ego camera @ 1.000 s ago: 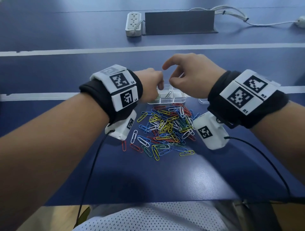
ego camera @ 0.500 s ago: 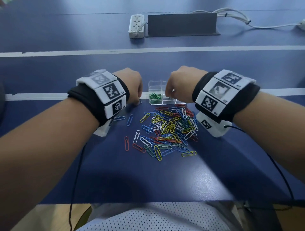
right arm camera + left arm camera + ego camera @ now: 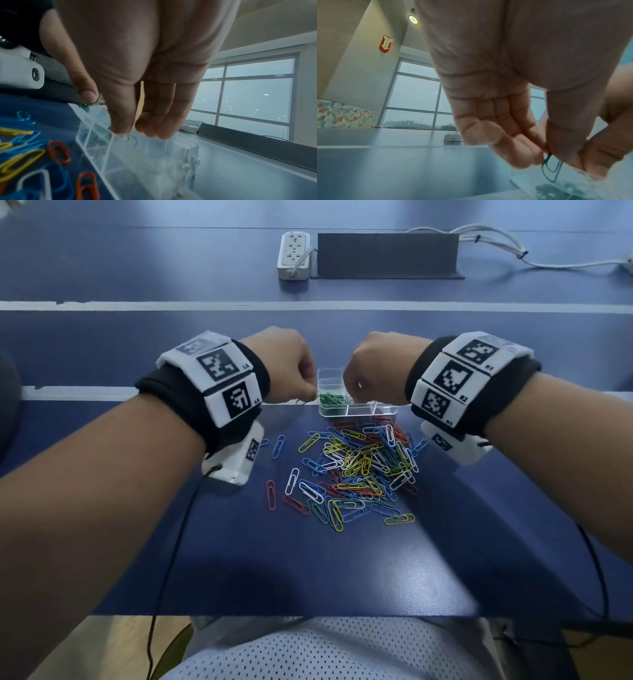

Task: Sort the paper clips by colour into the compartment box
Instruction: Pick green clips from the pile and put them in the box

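A clear compartment box (image 3: 373, 414) stands on the blue table, with green paper clips (image 3: 331, 400) in its near-left compartment. A mixed pile of paper clips (image 3: 359, 467) lies just in front of it. My left hand (image 3: 310, 398) is at the box's left rim and pinches a dark green clip (image 3: 551, 169) between thumb and fingers. My right hand (image 3: 352, 402) points down over the box (image 3: 137, 155). Its fingers are nearly straight, and its thumb and index finger pinch a green clip (image 3: 92, 103).
A white power strip (image 3: 294, 256), a dark panel (image 3: 387, 256) and white cables (image 3: 496, 244) lie at the far side. Stray clips (image 3: 279, 445) sit left of the pile. Black wires hang from both wrist cameras. The table's front edge is near my lap.
Both hands have come down from above the box to its near-left corner. The right hand's raised fingers now point down into the box, and the green clips show between the hands.
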A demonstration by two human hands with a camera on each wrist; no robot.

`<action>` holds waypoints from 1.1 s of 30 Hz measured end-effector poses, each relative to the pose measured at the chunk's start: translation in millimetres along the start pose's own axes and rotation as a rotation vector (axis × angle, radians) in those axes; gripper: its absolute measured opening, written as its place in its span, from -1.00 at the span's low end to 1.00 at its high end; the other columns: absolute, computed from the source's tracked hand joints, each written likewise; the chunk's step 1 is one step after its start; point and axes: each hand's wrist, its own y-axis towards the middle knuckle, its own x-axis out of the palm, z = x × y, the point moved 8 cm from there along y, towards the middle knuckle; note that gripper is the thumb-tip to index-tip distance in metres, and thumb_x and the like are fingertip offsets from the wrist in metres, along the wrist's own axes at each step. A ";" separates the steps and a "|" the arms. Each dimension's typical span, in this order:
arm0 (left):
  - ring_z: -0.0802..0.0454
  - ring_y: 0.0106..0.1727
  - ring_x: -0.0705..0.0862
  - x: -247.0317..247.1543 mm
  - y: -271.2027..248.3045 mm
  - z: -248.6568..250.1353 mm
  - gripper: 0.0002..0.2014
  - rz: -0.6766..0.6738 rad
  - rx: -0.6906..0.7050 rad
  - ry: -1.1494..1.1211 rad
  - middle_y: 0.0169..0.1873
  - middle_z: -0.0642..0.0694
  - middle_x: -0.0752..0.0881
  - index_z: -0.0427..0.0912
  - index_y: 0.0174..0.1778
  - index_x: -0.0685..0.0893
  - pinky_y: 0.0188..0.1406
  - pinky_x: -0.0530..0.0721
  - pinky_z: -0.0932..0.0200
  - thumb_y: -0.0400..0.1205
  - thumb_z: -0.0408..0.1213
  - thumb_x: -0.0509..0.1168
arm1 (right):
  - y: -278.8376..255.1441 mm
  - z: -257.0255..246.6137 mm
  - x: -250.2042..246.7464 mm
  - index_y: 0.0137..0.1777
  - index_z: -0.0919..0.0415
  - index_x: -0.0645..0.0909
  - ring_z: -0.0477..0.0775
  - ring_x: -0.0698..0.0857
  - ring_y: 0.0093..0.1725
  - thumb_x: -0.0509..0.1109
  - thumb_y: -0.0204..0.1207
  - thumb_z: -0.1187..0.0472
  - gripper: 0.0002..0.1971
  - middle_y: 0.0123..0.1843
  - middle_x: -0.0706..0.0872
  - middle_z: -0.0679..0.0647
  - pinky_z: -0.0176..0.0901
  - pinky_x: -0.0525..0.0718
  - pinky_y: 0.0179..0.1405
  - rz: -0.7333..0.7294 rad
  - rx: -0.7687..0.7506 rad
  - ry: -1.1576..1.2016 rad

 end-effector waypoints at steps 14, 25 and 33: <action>0.03 -0.25 0.63 -5.4 7.2 6.2 -0.84 0.137 0.011 -0.196 -0.22 -0.06 0.78 -0.07 0.01 0.72 -0.12 0.48 0.28 0.55 -0.19 0.35 | -5.0 9.5 -10.1 -0.16 0.14 0.81 0.04 0.77 -0.31 0.46 0.42 0.18 -0.89 -0.28 0.82 0.09 -0.08 0.79 -0.04 0.114 0.208 0.479; 0.14 -0.37 0.57 22.9 -25.9 22.4 -0.83 -0.162 0.128 0.018 -0.49 0.13 0.61 0.01 -0.23 0.76 -0.27 0.46 0.27 0.44 0.01 0.44 | -36.8 -20.7 -8.9 -0.11 -0.03 0.82 -0.13 0.61 -0.35 0.43 0.41 0.20 -0.84 -0.26 0.79 -0.02 -0.33 0.53 -0.26 0.060 -0.061 0.315; 0.37 -0.53 0.55 44.5 -56.2 39.3 -0.88 -0.335 0.260 0.054 -0.59 0.16 0.65 0.08 -0.31 0.79 -0.55 0.44 0.43 0.32 -0.02 0.53 | -74.2 -48.4 33.9 -0.11 0.00 0.78 -0.25 0.54 -0.51 0.49 0.37 -0.04 -0.82 -0.62 0.56 -0.19 -0.34 0.53 -0.31 -0.189 -0.216 0.214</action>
